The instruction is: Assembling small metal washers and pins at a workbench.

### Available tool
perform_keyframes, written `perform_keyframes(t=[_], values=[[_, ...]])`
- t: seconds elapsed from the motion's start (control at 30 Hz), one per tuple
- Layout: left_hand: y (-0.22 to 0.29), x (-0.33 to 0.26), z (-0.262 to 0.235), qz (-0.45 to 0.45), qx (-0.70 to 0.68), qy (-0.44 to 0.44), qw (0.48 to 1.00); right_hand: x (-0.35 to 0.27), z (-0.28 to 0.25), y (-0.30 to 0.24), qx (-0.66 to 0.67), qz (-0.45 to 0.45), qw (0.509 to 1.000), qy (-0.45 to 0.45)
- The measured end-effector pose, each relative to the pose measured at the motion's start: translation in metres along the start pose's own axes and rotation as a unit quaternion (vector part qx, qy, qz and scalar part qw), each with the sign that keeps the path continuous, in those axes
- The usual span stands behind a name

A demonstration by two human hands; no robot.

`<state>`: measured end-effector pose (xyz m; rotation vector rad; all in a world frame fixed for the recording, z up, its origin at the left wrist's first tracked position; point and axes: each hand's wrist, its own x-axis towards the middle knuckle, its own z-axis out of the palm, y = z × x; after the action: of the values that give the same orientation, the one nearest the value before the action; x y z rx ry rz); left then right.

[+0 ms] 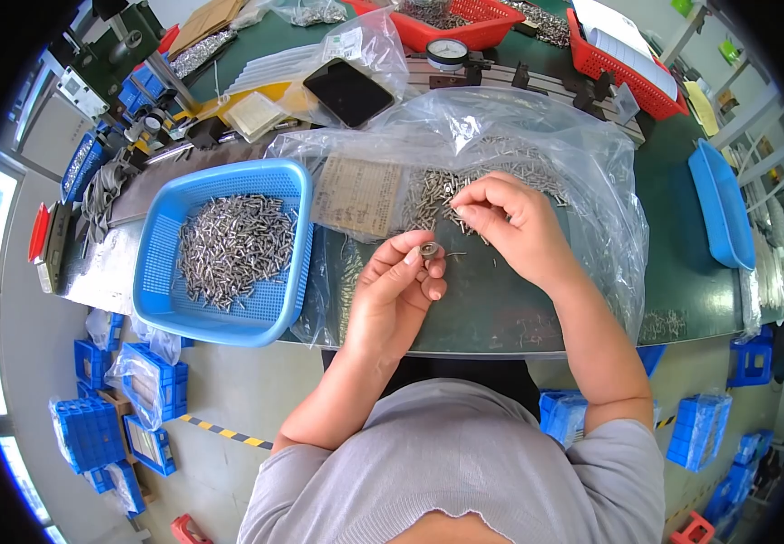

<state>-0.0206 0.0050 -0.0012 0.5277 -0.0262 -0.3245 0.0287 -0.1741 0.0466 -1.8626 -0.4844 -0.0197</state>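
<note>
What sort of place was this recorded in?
Probably a factory workshop, judging by the heaps of small metal pieces, a dial gauge at the back of the green workbench, and blue crates on the floor.

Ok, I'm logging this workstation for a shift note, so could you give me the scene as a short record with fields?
Left hand: holds a small round metal part
Right hand: at the pile of metal pins; too small to tell whether it holds one
Pile: partly under clear plastic
Left side: blue basket with many more pins
Between basket and pile: brown card
Farther back: black phone, round dial gauge
Surface: green workbench
</note>
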Motion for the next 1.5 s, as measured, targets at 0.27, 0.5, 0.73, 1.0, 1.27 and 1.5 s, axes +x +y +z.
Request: perform_keyframes(t=[0.27,0.5,0.73,1.0,1.27,1.5], values=[[0.0,0.001,0.001,0.002,-0.012,0.004,1.0,0.003,0.013,0.024,-0.388,-0.122,0.913,0.034],[0.0,0.0,0.0,-0.009,-0.03,-0.006,0.999,0.001,0.006,0.019,-0.361,-0.114,0.925,-0.03],[0.001,0.0,0.0,-0.003,-0.011,-0.009,1.0,0.004,0.005,0.021,-0.339,-0.143,0.93,-0.005],[0.0,0.0,0.001,-0.003,-0.009,-0.011,1.0,0.003,0.005,0.018,-0.347,-0.14,0.926,-0.048],[0.003,-0.001,0.006,-0.015,0.011,0.012,1.0,-0.001,0.001,-0.004,0.242,0.119,0.956,-0.112],[0.001,-0.002,0.01,-0.023,0.026,0.027,0.999,-0.002,0.007,-0.002,0.276,0.153,0.938,-0.142]])
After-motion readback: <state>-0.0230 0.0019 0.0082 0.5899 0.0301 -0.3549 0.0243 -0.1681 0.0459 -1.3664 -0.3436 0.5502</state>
